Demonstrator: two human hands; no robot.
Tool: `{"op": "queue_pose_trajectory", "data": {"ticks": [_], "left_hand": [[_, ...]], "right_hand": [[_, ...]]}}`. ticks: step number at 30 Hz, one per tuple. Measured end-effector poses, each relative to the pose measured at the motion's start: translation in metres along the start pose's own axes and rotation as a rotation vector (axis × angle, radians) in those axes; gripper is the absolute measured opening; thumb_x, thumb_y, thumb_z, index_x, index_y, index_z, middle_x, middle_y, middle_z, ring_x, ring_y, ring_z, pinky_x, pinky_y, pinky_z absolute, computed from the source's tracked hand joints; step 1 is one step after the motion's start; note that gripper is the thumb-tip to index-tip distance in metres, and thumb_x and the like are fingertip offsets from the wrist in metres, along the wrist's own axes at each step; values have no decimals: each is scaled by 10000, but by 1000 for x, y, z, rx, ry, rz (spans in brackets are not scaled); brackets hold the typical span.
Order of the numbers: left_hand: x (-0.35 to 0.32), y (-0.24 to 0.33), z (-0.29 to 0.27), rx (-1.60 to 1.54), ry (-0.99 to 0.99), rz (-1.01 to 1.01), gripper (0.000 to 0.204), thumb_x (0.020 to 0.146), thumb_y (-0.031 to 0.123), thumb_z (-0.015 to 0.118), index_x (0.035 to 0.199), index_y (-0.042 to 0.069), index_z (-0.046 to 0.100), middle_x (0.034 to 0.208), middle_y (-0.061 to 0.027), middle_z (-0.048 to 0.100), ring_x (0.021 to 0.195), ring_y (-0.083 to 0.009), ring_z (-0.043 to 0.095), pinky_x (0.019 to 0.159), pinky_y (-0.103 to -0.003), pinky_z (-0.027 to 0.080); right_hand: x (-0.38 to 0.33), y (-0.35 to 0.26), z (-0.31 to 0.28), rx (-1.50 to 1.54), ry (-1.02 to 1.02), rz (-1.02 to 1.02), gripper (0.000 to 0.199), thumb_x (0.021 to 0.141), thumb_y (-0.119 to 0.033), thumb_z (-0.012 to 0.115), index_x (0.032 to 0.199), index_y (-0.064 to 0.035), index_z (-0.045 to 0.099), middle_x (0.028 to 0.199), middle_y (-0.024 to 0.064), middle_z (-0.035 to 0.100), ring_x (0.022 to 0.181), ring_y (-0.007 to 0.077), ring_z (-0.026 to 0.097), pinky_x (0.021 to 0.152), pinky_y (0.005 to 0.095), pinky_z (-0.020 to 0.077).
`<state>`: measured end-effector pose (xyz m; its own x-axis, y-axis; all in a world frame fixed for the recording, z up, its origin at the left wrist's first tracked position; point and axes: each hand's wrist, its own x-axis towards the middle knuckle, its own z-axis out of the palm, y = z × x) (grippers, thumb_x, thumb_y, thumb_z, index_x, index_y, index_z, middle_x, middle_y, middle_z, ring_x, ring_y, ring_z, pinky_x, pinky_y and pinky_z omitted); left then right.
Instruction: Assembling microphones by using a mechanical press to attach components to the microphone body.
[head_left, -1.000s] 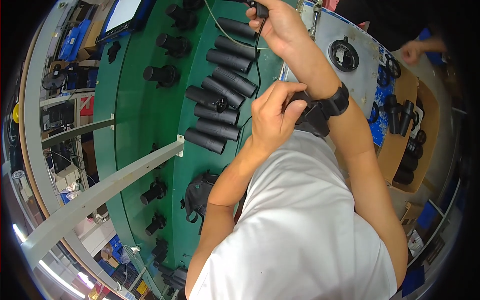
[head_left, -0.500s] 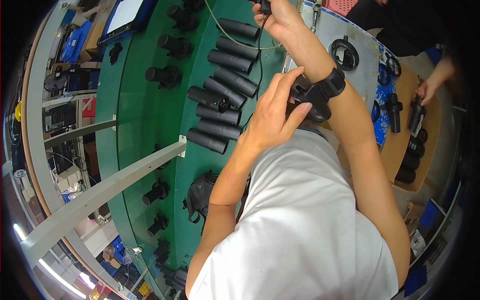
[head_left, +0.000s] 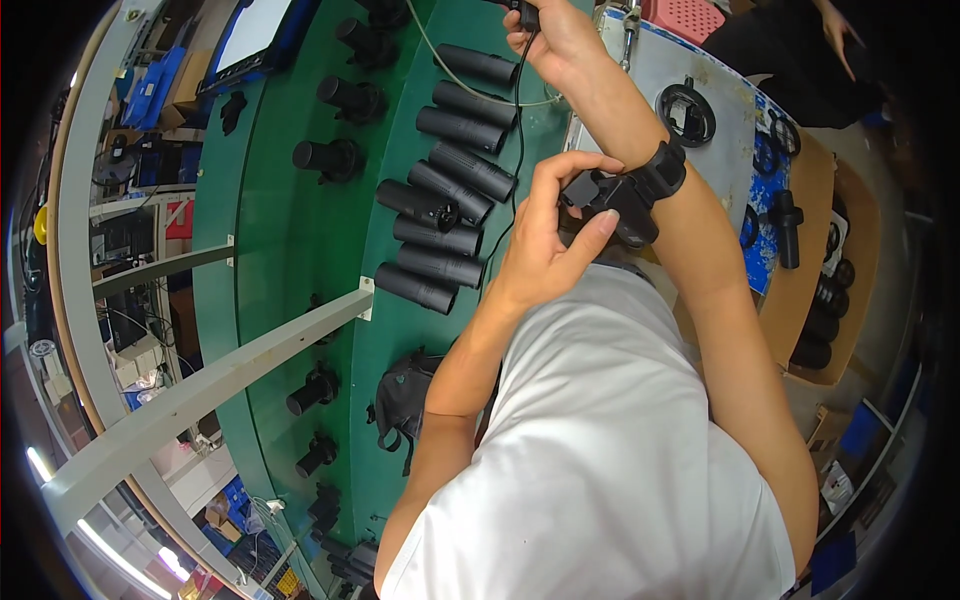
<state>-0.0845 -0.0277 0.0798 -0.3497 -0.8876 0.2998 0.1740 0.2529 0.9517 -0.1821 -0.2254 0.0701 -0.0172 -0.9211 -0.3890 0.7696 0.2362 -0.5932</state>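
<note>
My left hand (head_left: pixel 550 240) curls its thumb and fingers around a black device (head_left: pixel 622 205), which is strapped to my right wrist with a black band. Up at the top edge, my right hand (head_left: pixel 560 45) is closed around a black corded thing (head_left: pixel 522 17); the picture's edge cuts it off, so its kind is unclear. A black cable (head_left: pixel 519 130) hangs from it past several ribbed black tubes (head_left: pixel 460 130). These tubes lie in a slanted row on the green bench (head_left: pixel 385 335), left of my hands.
Black flanged cylinders (head_left: pixel 330 156) stand along the bench's far side. A grey metal bar (head_left: pixel 220 375) crosses at left. A black bag (head_left: pixel 405 395) lies near my left elbow. Right are a pale table with a black ring (head_left: pixel 687 112), a cardboard box (head_left: pixel 808 260) and another person's hand (head_left: pixel 838 38).
My left fingers have bent closer around the wrist device. The other person's hand has left the black cylinder at the box and moved up and away. My right hand stays in place.
</note>
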Motion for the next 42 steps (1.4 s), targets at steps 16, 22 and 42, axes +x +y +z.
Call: {"op": "queue_pose_trajectory", "data": {"ticks": [16, 22, 42], "left_hand": [[4, -20, -4, -512, 173, 29, 422, 968, 151, 502, 1332, 27, 328, 1202, -170, 506, 1125, -273, 540, 1005, -393, 375], [8, -26, -11, -300, 115, 104, 369, 953, 142, 550, 1266, -12, 428, 1183, -158, 565, 1132, -233, 545, 1021, -359, 379], [1, -10, -3, -317, 102, 35, 239, 910, -22, 546, 1149, -25, 554, 1313, -182, 528, 1152, -195, 535, 978, -303, 409]], "right_hand": [[-15, -5, 10, 49, -4, -7, 182, 849, -182, 706, 765, -117, 559, 653, -4, 535, 542, 108, 519, 446, 234, 354], [-12, -4, 8, 58, -31, 6, 197, 854, -196, 707, 761, -118, 552, 649, -6, 530, 549, 108, 519, 453, 240, 361], [-24, 0, 3, 24, -18, -7, 159, 850, -191, 708, 803, -112, 579, 675, -5, 534, 559, 113, 514, 462, 243, 360]]}}
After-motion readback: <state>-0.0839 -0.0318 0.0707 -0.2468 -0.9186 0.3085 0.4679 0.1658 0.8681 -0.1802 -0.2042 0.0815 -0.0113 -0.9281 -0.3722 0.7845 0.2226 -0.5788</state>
